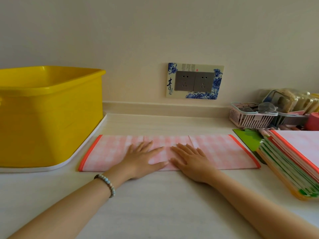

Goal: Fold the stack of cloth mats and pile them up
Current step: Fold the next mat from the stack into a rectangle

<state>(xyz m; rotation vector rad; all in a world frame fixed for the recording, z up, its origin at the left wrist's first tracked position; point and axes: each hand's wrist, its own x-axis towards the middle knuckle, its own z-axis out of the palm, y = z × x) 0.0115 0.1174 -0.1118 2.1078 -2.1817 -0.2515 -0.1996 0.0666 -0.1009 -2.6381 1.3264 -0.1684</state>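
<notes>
Nearest on the pale counter (155,213) are two bare forearms, the left one wearing a bead bracelet (106,184). Just beyond, the left hand (145,157) and the right hand (188,161) lie side by side, palms down and fingers straight and slightly spread. They press on the middle of a pink checked mat (224,152), and neither hand grips anything. The mat lies flat across the counter as a long, narrow band with an orange trim at each short end, and it looks already doubled lengthwise. Faint creases show along its far edge. It seems thin, light and soft, limp enough to sag if lifted by one corner, and it may slide on the smooth counter if pushed sideways. The best hold is probably at a trimmed end, pinching both layers at the two corners and carrying that end over to meet the other while one palm steadies the middle. To the right, close to the mat's end, is the stack of mats (290,163), fanned at its edges and lying partly over a green board (248,138). Further left sits a yellow tub (51,109). Behind the stack is a pink basket (250,118), and on the wall is a double socket (194,81).
</notes>
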